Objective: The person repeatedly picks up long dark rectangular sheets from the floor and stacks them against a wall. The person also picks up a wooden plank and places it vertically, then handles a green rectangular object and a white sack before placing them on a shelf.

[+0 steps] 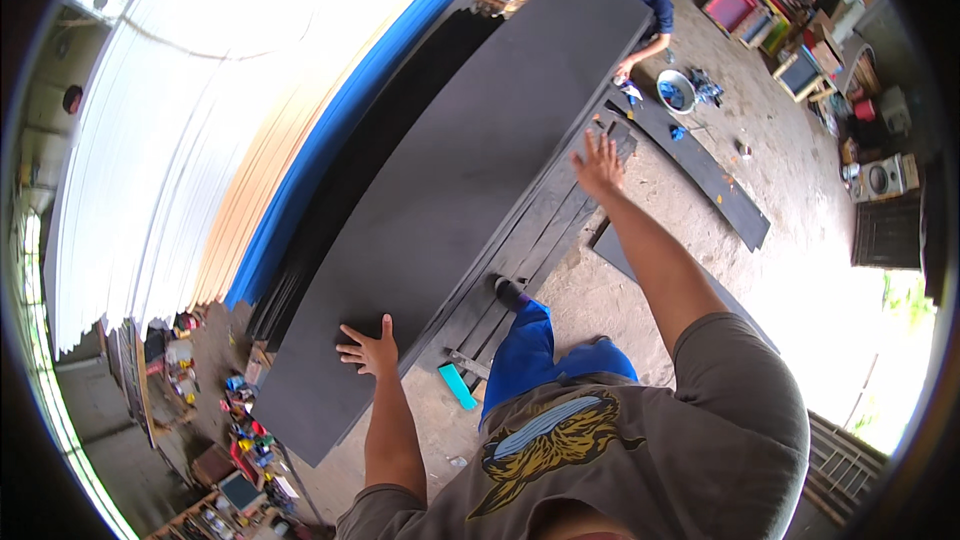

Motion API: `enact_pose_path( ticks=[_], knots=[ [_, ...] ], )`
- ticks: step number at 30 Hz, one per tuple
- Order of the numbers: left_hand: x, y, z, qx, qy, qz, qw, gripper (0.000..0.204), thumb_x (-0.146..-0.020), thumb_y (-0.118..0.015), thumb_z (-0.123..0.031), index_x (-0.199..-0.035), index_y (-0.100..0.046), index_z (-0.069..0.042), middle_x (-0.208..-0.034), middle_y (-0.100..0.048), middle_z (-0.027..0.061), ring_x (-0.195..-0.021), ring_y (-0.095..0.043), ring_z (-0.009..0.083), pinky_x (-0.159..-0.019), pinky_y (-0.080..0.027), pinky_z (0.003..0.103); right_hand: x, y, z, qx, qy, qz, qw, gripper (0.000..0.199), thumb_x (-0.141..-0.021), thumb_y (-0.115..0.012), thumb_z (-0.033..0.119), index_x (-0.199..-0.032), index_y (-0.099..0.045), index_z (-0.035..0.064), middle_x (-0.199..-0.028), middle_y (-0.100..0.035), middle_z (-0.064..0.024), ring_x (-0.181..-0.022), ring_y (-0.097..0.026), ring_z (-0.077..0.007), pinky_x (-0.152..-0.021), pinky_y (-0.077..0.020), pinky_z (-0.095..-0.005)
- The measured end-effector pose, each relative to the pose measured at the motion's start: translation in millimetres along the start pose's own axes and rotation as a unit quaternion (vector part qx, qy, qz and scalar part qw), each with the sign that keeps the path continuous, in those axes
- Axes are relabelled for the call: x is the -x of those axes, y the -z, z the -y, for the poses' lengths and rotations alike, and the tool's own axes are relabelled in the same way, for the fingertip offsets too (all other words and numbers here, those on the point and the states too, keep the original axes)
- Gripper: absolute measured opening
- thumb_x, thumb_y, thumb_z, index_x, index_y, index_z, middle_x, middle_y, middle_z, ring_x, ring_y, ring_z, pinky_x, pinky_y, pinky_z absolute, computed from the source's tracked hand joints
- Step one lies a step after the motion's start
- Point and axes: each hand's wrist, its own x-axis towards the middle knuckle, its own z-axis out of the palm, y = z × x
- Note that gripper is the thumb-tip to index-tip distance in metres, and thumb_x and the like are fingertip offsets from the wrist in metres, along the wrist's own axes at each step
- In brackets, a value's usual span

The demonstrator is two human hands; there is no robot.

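A long dark grey sheet (450, 140) stretches diagonally in front of me, from lower left to upper right. My left hand (371, 351) rests on its face near the lower end, fingers spread. My right hand (599, 168) is stretched out beside the sheet's right edge, fingers apart. It appears over the dark planks (540, 240) that lie along that edge, and I cannot tell whether it touches anything. Neither hand holds anything. My foot (511, 292) is set on or beside those planks.
Left of the sheet stand stacked white panels (200, 120), with tan, blue (345, 130) and black ones. Another person (650, 0) crouches by the sheet's far end. A metal basin (676, 91), a dark strip (700, 168) and a teal block (458, 387) lie on the floor.
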Motion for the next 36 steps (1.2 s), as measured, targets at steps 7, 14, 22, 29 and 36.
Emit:
enact_pose_path(
  ticks=[7, 14, 22, 29, 36],
  knots=[
    [90, -64, -83, -0.080, -0.297, -0.034, 0.951, 0.091, -0.094, -0.055, -0.068, -0.164, -0.018, -0.025, -0.168, -0.001, 0.0278, -0.156, -0.001, 0.0477, -0.119, -0.016, 0.069, 129, -17, -36, -0.070, 0.112, 0.068, 0.989, 0.076, -0.104, -0.044, 0.057, -0.165, -0.008, 0.0295, -0.171, -0.006, -0.0150, -0.158, -0.008, -0.0336, -0.126, -0.0195, -0.0515],
    [244, -134, -140, -0.083, -0.566, 0.071, 0.817, 0.089, -0.092, -0.067, -0.056, -0.162, -0.025, -0.022, -0.168, -0.004, 0.0282, -0.156, -0.002, 0.0463, -0.123, -0.017, 0.059, 252, -28, -151, -0.108, 0.109, 0.050, 0.987, 0.079, -0.100, -0.053, 0.057, -0.164, -0.017, 0.0288, -0.169, -0.013, -0.0200, -0.157, -0.015, -0.0377, -0.123, -0.0264, -0.0523],
    [413, -223, -157, -0.068, -0.713, 0.254, 0.650, 0.065, -0.090, -0.074, -0.040, -0.142, -0.054, -0.006, -0.148, -0.047, 0.0282, -0.136, -0.048, 0.0436, -0.110, -0.043, 0.049, 366, -21, -329, -0.125, -0.013, 0.028, 0.992, 0.080, -0.099, -0.054, 0.056, -0.164, -0.016, 0.0300, -0.169, -0.014, -0.0200, -0.157, -0.016, -0.0367, -0.121, -0.0309, -0.0532],
    [517, -275, -157, -0.150, -0.740, 0.355, 0.551, 0.052, -0.091, -0.074, -0.037, -0.131, -0.065, -0.004, -0.135, -0.063, 0.0218, -0.128, -0.058, 0.0372, -0.110, -0.045, 0.043, 431, -43, -457, -0.172, -0.133, 0.023, 0.976, 0.078, -0.097, -0.059, 0.055, -0.162, -0.025, 0.0281, -0.167, -0.019, -0.0227, -0.154, -0.023, -0.0391, -0.118, -0.0349, -0.0547],
    [585, -358, -189, -0.242, -0.743, 0.364, 0.506, 0.059, -0.088, -0.074, -0.041, -0.138, -0.061, -0.010, -0.145, -0.054, 0.0214, -0.135, -0.052, 0.0372, -0.113, -0.043, 0.045, 466, -49, -561, -0.205, -0.243, 0.047, 0.947, 0.079, -0.095, -0.063, 0.052, -0.161, -0.028, 0.0267, -0.166, -0.023, -0.0210, -0.153, -0.026, -0.0382, -0.117, -0.0364, -0.0539]
  ],
)
